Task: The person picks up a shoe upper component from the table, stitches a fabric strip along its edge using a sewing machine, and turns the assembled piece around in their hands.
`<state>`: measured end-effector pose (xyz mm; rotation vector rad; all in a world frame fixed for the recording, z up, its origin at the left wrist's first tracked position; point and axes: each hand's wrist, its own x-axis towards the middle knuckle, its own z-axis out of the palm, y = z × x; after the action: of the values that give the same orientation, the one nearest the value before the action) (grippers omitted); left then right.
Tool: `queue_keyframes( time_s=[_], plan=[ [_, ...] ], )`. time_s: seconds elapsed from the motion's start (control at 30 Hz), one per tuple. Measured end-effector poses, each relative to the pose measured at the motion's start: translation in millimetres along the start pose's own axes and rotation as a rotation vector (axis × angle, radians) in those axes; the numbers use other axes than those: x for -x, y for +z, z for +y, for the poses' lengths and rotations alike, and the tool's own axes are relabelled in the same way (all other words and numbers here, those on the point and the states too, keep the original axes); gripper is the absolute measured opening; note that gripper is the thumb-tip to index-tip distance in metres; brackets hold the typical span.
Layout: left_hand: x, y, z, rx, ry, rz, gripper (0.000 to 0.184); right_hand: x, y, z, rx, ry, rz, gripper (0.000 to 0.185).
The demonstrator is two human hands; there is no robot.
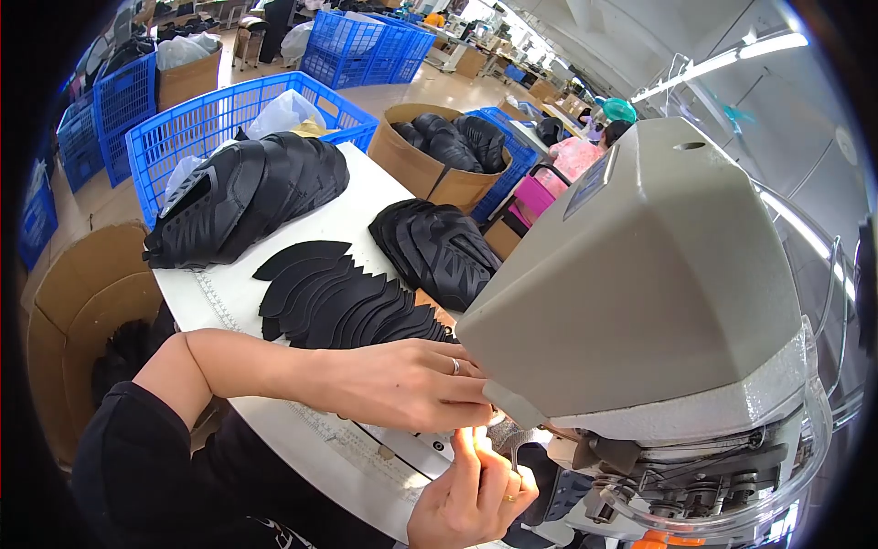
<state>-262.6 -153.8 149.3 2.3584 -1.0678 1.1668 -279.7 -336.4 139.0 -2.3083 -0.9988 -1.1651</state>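
My left hand (412, 384), wearing a ring, reaches in from the left to the needle area of a grey sewing machine (631, 274). Its fingers are bent together, their tips partly hidden by the machine head. Just below, my right hand (476, 499) is closed in a pinch under the bright machine light, thumb and forefinger tips almost touching the left fingers. What either hand holds is too small or hidden to make out. Beyond my left forearm lies a fanned row of curved black shoe pieces (343, 302) on the white table (206, 306).
Stacked black shoe uppers (251, 197) lie at the table's far left, with another stack (434, 252) nearer the machine. Behind stand a blue crate (151, 151) and a cardboard box (457, 190) of uppers. A large carton (69, 306) is at left. Someone in pink (574, 157) sits farther back.
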Motion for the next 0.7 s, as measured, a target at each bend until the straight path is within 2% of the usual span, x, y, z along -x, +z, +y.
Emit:
queue_keyframes(
  time_s=[0.1,0.2,0.3,0.4,0.5,0.53,0.67,0.7],
  plan=[
    [1,2,0,-0.015,-0.002,0.019,0.029,18,7,10,0.011,0.099,-0.164,0.028],
    [1,2,1,-0.031,-0.011,0.025,0.027,13,4,10,-0.025,0.118,-0.145,0.026],
    [0,7,1,-0.084,0.007,0.054,0.025,-7,-3,9,-0.034,-0.033,-0.003,0.029],
    [0,11,3,-0.132,0.032,0.081,0.020,-2,1,21,-0.070,-0.055,0.027,0.027],
    [-2,13,10,-0.216,0.015,0.081,0.016,-7,-2,32,-0.100,-0.106,-0.065,0.027],
    [-3,14,11,-0.225,0.019,0.078,0.015,-4,-1,34,-0.128,-0.084,-0.016,0.025],
    [-2,18,15,-0.245,0.029,0.070,0.014,5,1,55,-0.290,-0.093,-0.056,0.023],
    [-1,18,16,-0.245,0.028,0.067,0.014,12,6,60,-0.238,-0.078,-0.049,0.021]
  ],
)
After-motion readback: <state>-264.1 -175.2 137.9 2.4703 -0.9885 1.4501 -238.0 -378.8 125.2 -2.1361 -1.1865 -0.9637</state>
